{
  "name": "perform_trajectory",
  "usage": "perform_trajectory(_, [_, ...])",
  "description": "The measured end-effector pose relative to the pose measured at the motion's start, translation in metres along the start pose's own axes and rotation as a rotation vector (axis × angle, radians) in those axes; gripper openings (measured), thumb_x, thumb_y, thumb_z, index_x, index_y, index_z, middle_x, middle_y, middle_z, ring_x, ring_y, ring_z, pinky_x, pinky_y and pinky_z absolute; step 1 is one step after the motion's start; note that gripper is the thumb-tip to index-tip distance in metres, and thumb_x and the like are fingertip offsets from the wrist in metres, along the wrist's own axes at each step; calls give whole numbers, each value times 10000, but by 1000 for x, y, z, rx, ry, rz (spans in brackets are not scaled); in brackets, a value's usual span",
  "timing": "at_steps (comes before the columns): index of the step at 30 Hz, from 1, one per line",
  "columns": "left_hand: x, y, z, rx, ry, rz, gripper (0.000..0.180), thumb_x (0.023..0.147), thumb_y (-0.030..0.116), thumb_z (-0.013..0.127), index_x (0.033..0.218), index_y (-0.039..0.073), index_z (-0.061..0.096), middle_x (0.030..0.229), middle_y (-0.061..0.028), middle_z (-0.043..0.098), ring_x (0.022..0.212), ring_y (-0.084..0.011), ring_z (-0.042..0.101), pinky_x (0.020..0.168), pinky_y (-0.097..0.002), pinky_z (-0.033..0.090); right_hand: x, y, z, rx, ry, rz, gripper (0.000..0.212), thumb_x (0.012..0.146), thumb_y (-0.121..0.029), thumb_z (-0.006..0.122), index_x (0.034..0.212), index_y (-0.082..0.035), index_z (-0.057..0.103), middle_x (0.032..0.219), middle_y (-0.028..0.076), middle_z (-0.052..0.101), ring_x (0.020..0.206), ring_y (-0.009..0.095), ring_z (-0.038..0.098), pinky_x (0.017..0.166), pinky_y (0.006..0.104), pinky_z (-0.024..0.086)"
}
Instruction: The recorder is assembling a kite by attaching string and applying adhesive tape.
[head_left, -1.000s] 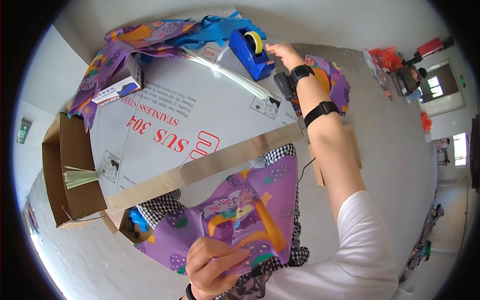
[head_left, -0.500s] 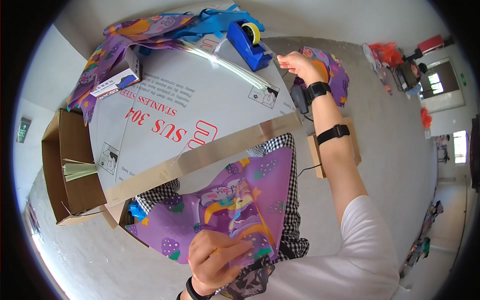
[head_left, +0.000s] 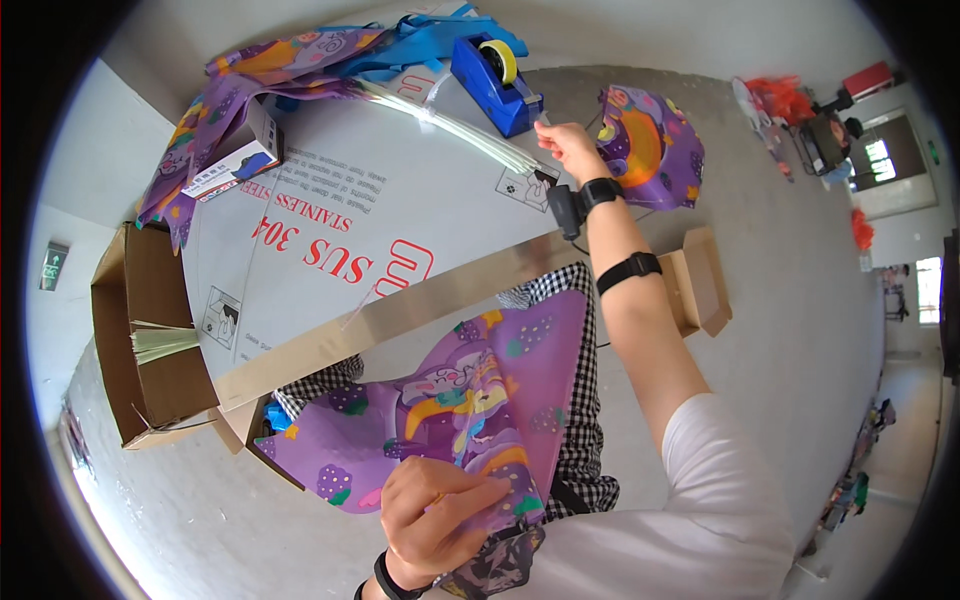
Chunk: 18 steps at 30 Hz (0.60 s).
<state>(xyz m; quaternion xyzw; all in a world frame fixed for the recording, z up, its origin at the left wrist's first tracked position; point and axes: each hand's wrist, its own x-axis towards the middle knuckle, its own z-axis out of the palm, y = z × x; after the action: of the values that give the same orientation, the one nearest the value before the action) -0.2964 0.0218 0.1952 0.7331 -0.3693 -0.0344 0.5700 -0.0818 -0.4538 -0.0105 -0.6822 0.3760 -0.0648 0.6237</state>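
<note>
A thin, glossy purple sheet (head_left: 420, 420), printed with berries, stars and cartoon figures, lies across my lap. My left hand (head_left: 435, 515) is closed on its near edge, thumb and fingers pinched together; part of the sheet is folded over there. Out at the table's far right corner, my right hand (head_left: 570, 148) has thumb and forefinger together at the front of a blue tape dispenser (head_left: 490, 90). A small pale bit between them and the cutter looks like the tape's end. The yellowish tape roll (head_left: 498, 60) sits in the dispenser.
A film-covered metal table (head_left: 320, 220) holds thin white rods (head_left: 450, 122), a small box (head_left: 235, 165), more purple sheets (head_left: 290, 55) and blue strips (head_left: 420, 45). Left stands a cardboard box (head_left: 150, 390) with pale strips; right, a purple printed piece (head_left: 650, 150) and an open carton (head_left: 700, 280).
My right hand has moved left, up to the front of the tape dispenser, and its fingers have drawn together. My left hand stays on the sheet. The view has shifted slightly.
</note>
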Motion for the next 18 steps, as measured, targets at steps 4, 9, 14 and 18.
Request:
perform_trajectory(4, [0,6,2,26,42,28,383,510,42,754,892,68,765,823,-19,675,669,-188,598,580,-299,445,4,-9,27,-124,222,-14,214,819,-238,807,734,-103,666,731,-1,653,650,100,562,559,288,360])
perform_trajectory(9, [-1,15,5,44,54,49,360,534,58,790,893,71,765,797,-15,659,665,-186,594,581,-300,450,-1,-7,23,284,15,82,140,818,-94,769,746,-70,652,674,1,572,572,104,457,538,270,346])
perform_trajectory(14, [-7,22,7,61,61,76,342,533,22,787,872,55,757,773,-27,642,659,-188,589,574,-301,443,2,-4,23,433,-21,132,115,833,-65,736,759,-47,650,671,8,555,554,104,440,539,267,331])
perform_trajectory(18, [-9,25,12,80,58,89,322,531,-7,777,847,42,749,764,-40,631,659,-190,590,566,-307,430,-10,-3,38,570,-65,158,116,814,-23,715,731,-17,634,636,19,521,536,109,442,488,264,338])
